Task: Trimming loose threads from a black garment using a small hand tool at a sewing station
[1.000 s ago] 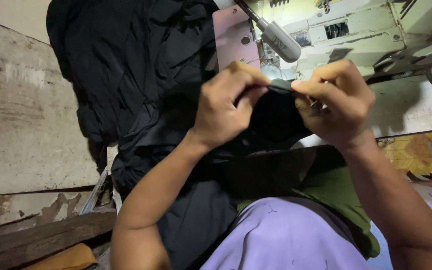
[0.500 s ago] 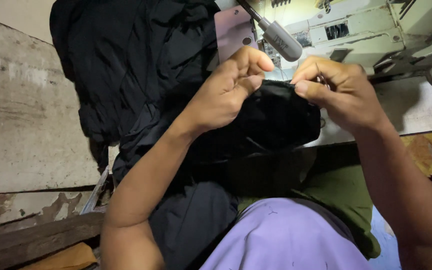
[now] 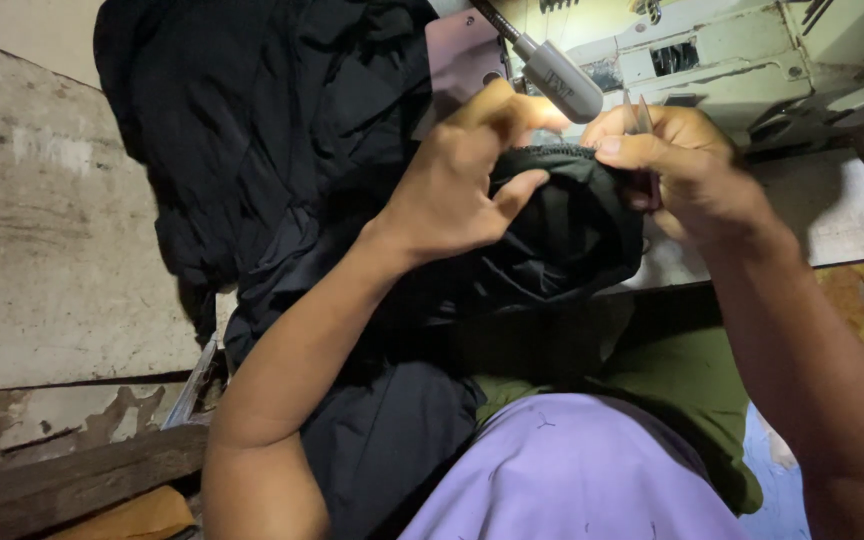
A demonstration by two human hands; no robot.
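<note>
Now both hands [image 3: 562, 170] higher on the black fabric [image 3: 562, 220], closer together.

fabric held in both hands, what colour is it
Black, plain; the fabric shows best in the head view.

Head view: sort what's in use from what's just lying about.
In use:
- left hand, pinching the black cloth
- right hand, holding the cloth's edge with a small metal tool

Lying about:
- sewing machine
- lamp
- wooden plank
- worn tabletop
</note>
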